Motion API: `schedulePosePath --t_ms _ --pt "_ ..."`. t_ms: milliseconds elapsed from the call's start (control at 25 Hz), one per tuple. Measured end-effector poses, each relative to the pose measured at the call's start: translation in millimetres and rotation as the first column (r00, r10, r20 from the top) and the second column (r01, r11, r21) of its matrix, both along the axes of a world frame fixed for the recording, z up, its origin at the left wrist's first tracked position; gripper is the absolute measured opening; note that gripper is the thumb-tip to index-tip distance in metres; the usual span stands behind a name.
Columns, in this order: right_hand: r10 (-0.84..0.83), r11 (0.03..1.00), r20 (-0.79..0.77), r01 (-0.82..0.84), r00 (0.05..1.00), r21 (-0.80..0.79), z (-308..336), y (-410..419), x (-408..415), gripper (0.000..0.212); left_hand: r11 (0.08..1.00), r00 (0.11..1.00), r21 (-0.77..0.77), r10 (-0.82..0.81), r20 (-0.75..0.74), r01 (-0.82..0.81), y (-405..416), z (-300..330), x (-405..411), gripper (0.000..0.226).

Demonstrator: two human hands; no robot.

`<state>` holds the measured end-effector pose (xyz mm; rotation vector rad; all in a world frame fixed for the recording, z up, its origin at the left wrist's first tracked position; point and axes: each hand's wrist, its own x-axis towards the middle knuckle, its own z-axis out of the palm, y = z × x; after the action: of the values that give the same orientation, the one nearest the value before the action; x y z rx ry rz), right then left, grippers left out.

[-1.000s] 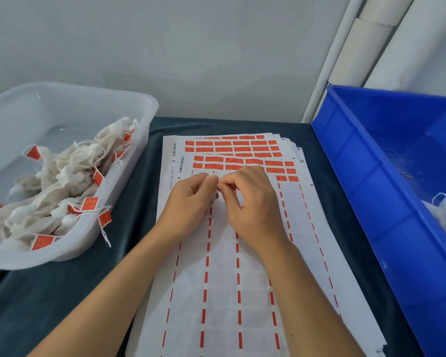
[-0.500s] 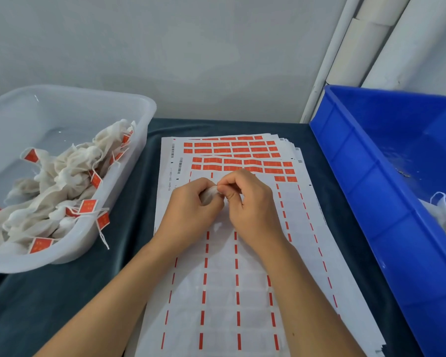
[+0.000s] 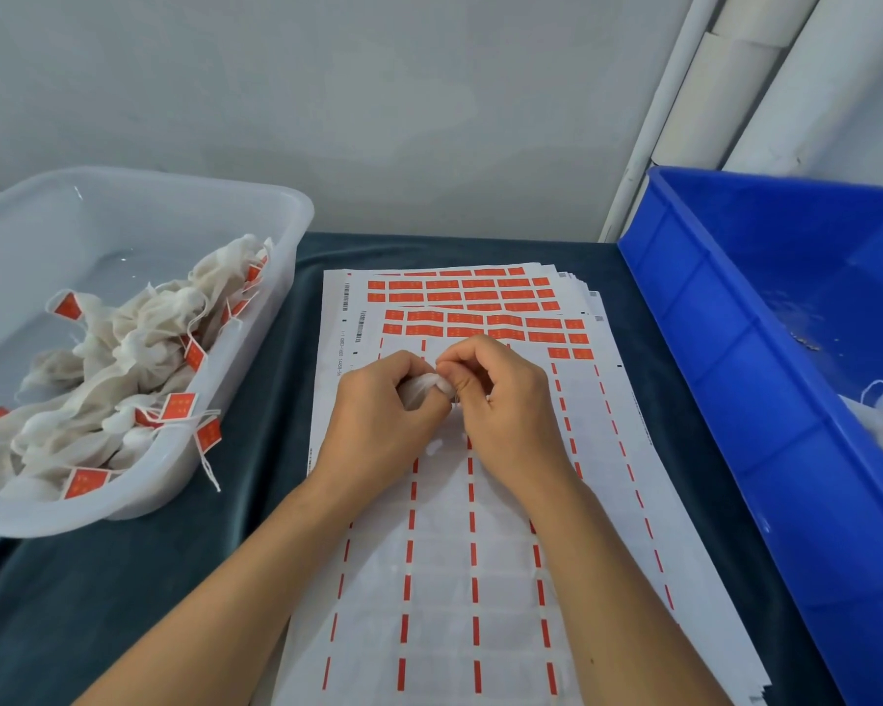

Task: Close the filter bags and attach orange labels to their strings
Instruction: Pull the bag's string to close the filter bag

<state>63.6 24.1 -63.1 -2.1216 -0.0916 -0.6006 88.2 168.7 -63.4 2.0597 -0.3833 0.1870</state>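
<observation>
Head view: bag [image 3: 425, 387], white, bunched, held between both grips above the label sheets [image 3: 460, 552]. Left hand [image 3: 383, 420] wraps its body; right hand [image 3: 500, 400] pinches at its neck, string too fine to see. Long axis apparently runs left to right, neck pointing toward right grip. Unused orange labels [image 3: 480, 326] lie just beyond both grips.
</observation>
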Motion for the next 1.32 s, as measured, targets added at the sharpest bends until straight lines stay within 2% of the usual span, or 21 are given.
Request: schedulePosePath --t_ms 360,520,640,760,840,960,1040,1120,1160,1240,1320 --pt "0.022 0.999 0.045 -0.02 0.999 -0.037 -0.4 -8.7 0.0 0.005 0.996 0.997 0.052 -0.078 -0.027 0.079 -0.2 4.1 -2.0 0.021" --pt "0.033 0.999 0.056 -0.033 0.998 -0.011 -0.6 -11.3 -0.1 0.005 0.987 0.985 -0.017 -0.163 -0.055 0.162 2.8 3.5 -1.8 0.015" --pt "-0.015 0.997 0.036 0.012 0.999 0.077 1.1 -10.1 -0.3 0.007 0.988 0.981 -0.067 -0.145 -0.129 0.138 3.5 5.7 2.2 0.015" --pt "-0.146 0.959 0.058 0.127 0.988 0.255 7.5 -12.2 0.3 0.007 0.996 0.974 0.004 -0.083 -0.213 0.086 3.6 6.4 6.8 0.016" --pt "-0.232 0.891 0.069 0.183 0.97 0.415 12.7 -15.5 0.6 0.007 0.995 0.966 -0.039 -0.094 -0.242 0.087 5.3 8.2 7.3 0.02" --pt "-0.297 0.708 -0.01 0.228 0.955 0.668 17.6 -20.9 0.4 0.008 0.983 0.951 -0.071 -0.18 -0.252 0.168 9.0 11.6 7.6 0.025" --pt "-0.181 0.502 -0.096 0.176 0.979 0.847 21.2 -22.7 0.9 0.014 0.965 0.922 -0.075 -0.263 -0.284 0.252 10.3 12.8 7.4 0.029" --pt "-0.044 0.29 -0.116 0.124 0.992 0.949 23.9 -23.7 1.9 0.018 0.945 0.888 -0.092 -0.325 -0.324 0.313 12.5 12.3 6.9 0.038" --pt "-0.018 0.262 -0.123 0.123 0.992 0.957 23.5 -24.5 1.9 0.018 0.941 0.873 -0.104 -0.336 -0.353 0.321 14.2 12.5 6.6 0.045" --pt "-0.022 0.31 -0.142 0.142 0.99 0.94 21.3 -24.9 1.2 0.018 0.941 0.845 -0.121 -0.338 -0.414 0.317 17.6 12.6 7.1 0.054" --pt "-0.033 0.342 -0.156 0.158 0.987 0.926 20.8 -25.0 0.7 0.02 0.94 0.845 -0.076 -0.334 -0.417 0.334 19.1 11.4 8.5 0.053"
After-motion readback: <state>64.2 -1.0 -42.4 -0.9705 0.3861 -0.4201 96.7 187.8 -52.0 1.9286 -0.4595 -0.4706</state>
